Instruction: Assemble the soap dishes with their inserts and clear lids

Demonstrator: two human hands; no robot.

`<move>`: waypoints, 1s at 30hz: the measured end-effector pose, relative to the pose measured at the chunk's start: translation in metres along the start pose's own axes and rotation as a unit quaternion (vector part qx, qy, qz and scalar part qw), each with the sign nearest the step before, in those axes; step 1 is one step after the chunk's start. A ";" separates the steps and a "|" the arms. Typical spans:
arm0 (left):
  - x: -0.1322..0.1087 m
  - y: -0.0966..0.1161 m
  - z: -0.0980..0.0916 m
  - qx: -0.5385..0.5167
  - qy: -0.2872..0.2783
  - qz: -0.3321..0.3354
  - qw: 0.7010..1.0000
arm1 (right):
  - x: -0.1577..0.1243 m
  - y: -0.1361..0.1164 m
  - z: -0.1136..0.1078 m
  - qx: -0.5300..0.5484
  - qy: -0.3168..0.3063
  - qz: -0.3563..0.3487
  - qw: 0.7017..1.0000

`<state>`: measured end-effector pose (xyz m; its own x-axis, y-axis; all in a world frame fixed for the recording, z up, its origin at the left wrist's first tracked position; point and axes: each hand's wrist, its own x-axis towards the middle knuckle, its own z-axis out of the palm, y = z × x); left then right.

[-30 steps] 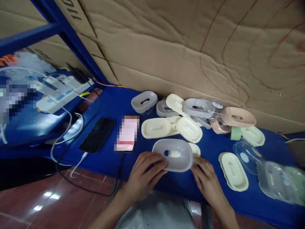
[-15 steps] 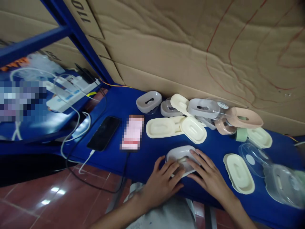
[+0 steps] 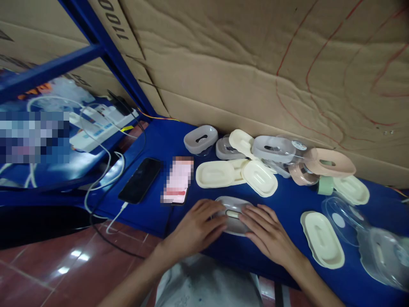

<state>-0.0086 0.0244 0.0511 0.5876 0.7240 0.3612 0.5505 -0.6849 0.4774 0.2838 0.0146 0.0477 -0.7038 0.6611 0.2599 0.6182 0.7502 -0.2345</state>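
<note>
A grey oval soap dish [image 3: 236, 204] lies at the table's front edge, between my hands. Through its middle slot shows a cream bar-like piece [image 3: 234, 214]. My left hand [image 3: 201, 224] grips the dish's left end, its fingers curled over the rim. On the opposite end rests my right hand [image 3: 270, 230], fingers closed together over the rim and thumb at the near side. Parts of both dish ends are hidden beneath the fingers. Just behind it lie a cream tray [image 3: 215, 174] and another cream tray [image 3: 260, 178], which overlaps a further cream piece.
Grey dishes [image 3: 200, 140], a peach dish [image 3: 332, 161] and clear covers [image 3: 343, 219] lie along the back and right. A cream tray [image 3: 322, 238] sits right of my hands. Two phones, a black one [image 3: 139, 181] among them, and a power strip [image 3: 104, 130] with cables are leftward.
The grey soap dish has shifted left and turned more level, with both hands following it. My fingers now lie at its two ends, and the cream piece shows plainly in the slot.
</note>
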 end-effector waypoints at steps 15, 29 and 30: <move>0.025 -0.025 0.010 0.138 0.070 -0.128 0.980 | -0.001 0.050 0.014 -0.083 0.099 0.153 0.980; 0.026 -0.004 0.008 0.053 0.083 -0.047 0.994 | 0.007 0.025 -0.001 -0.074 0.132 0.081 0.985; 0.027 -0.001 0.008 0.047 0.073 -0.026 0.996 | 0.007 0.023 0.000 -0.059 0.122 0.068 0.988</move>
<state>0.0111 0.0441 0.0536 0.4690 0.7578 0.4537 0.6343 -0.6464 0.4241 0.2931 0.0371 0.0441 -0.5155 0.7261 0.4551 0.7476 0.6406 -0.1753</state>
